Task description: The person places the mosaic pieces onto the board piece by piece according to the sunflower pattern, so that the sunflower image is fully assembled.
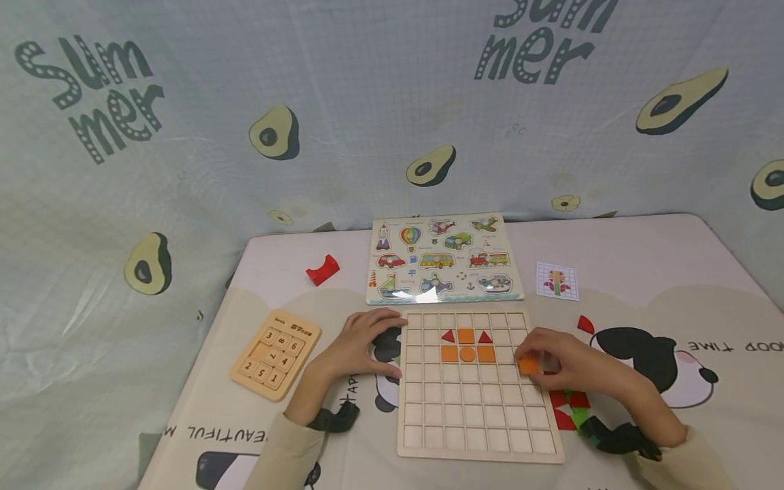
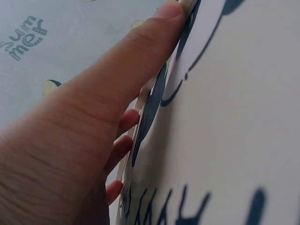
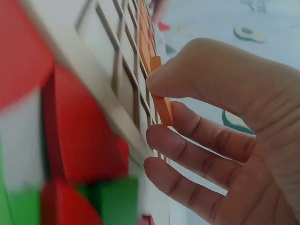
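Counter (image 1: 643, 272) under a printed mat carries the grid board (image 1: 478, 435), orange and red pieces already seated in its upper rows. Left hand (image 1: 361, 344) rests flat at the board's left edge, fingers straight, holding nothing (its wrist view shows little beyond skin and mat). Right hand (image 1: 566, 367) pinches an orange tile (image 1: 528, 366) over the board's right side; loose pieces (image 1: 566, 401) behind it are partly hidden, blurred in the wrist view.

Wall: a pale green cloth (image 1: 343, 136) printed with avocados and "Summer" hung behind.
Table: a cartoon-panda mat (image 1: 674, 272) covered it.
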`<state>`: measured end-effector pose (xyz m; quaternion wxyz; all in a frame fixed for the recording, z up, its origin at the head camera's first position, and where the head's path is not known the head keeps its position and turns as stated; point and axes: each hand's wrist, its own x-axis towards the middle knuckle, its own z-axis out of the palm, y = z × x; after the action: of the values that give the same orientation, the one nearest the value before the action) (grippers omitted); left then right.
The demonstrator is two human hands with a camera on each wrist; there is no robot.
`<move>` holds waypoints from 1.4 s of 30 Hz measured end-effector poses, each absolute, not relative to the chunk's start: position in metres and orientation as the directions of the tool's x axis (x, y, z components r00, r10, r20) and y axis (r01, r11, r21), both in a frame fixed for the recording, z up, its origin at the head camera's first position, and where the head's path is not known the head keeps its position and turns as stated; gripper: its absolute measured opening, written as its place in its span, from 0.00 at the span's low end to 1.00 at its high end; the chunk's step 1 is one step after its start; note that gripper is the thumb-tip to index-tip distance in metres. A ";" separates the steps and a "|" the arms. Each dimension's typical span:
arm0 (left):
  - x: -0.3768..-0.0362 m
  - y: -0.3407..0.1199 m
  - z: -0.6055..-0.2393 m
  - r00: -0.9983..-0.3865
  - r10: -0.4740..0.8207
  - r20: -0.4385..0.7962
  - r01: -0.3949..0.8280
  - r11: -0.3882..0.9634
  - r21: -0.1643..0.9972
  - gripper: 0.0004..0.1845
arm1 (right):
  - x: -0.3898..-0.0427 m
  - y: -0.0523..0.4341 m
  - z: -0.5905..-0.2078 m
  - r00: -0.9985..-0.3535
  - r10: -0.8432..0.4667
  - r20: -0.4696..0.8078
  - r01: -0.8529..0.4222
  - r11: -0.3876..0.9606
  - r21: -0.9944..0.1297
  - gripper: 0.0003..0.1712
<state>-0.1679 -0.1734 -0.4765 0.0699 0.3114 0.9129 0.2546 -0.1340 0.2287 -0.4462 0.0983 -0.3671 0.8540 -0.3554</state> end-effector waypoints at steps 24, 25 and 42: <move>-0.168 -0.174 -0.479 -0.797 0.603 0.037 0.533 0.673 0.512 0.45 | -0.132 0.160 -0.450 -0.692 -0.722 0.002 -0.592 0.566 -0.574 0.14; -0.168 -0.174 -0.479 -0.797 0.603 0.036 0.532 0.673 0.513 0.45 | -0.132 0.158 -0.451 -0.694 -0.720 0.006 -0.594 0.569 -0.568 0.13; -0.167 -0.173 -0.476 -0.798 0.602 0.025 0.533 0.686 0.495 0.45 | -0.131 0.151 -0.453 -0.705 -0.706 0.071 -0.595 0.534 -0.600 0.06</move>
<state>-0.1670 -0.1729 -0.4760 0.0696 0.3099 0.9156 0.2466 -0.1311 0.1513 -0.4535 0.0902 -0.3733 0.8712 -0.3057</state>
